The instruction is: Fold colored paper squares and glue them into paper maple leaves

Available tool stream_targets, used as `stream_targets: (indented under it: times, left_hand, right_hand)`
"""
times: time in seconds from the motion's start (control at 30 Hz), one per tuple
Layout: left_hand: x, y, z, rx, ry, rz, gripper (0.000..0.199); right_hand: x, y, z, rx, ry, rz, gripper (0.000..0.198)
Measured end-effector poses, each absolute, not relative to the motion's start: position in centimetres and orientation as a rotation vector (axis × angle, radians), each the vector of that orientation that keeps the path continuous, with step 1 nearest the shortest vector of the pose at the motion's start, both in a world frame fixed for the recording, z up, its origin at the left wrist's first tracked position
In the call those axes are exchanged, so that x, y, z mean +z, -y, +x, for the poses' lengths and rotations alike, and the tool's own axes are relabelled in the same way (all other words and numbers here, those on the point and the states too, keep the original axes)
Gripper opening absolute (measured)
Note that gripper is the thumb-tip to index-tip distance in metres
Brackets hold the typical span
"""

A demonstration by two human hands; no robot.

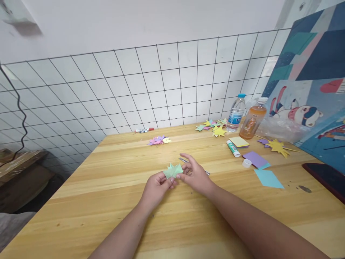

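Just above the middle of the table, a small piece of light green paper [173,171] with folds and pointed tips is held up between both hands. My left hand [156,187] pinches its left and lower edge between thumb and fingers. At the right edge of the paper, the thumb and a finger of my right hand [198,177] grip it, while the forefinger sticks out above. Under and behind the right hand lies a thin, silvery tool [184,160]; the hand covers its middle, so I cannot tell its kind.
Paper leaf shapes lie in a left pile [159,140] and a back pile [217,128]. Markers [145,130] rest by the wall. Rightward are a water bottle [235,114], an orange drink bottle [252,120], a glue stick [233,148], its cap [247,163], blue paper [268,178] and a phone [327,180].
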State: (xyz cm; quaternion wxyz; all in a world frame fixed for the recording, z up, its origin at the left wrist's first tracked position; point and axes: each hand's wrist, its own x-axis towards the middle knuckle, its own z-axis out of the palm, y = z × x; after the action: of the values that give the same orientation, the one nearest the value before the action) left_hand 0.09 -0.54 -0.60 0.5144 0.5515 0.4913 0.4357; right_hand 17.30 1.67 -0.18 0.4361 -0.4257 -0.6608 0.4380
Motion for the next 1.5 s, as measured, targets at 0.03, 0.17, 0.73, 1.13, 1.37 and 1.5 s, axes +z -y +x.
stream_targets:
  times: [0.03, 0.17, 0.73, 1.13, 1.37, 1.5]
  left_hand:
    - [-0.6, 0.5, 0.0, 1.05, -1.185, 1.327, 0.028]
    - [-0.7, 0.4, 0.0, 1.038, -1.215, 1.364, 0.026]
    - [-1.0, 0.4, -0.4, 0.932, -1.3, 1.563, 0.022]
    - [-0.5, 0.2, -0.6, 0.953, -1.286, 1.543, 0.019]
    - [0.2, 0.2, -0.4, 1.162, -1.262, 1.324, 0.032]
    - [0.1, 0.3, -0.2, 1.048, -1.241, 1.334, 0.039]
  right_hand:
    - [-0.2, -1.8, 17.3, 1.134, 1.673, -1.05, 0.052]
    - [-0.6, -2.1, 17.2, 1.176, 1.744, -1.082, 0.015]
    - [0.3, -1.7, 18.0, 1.024, 1.752, -1.044, 0.026]
    - [-0.9, -2.8, 18.0, 1.115, 1.609, -1.13, 0.027]
    - [-0.1, -2.8, 17.8, 1.134, 1.471, -1.119, 0.027]
    - [0.0, -2.6, 17.6, 1.137, 1.458, -1.128, 0.027]
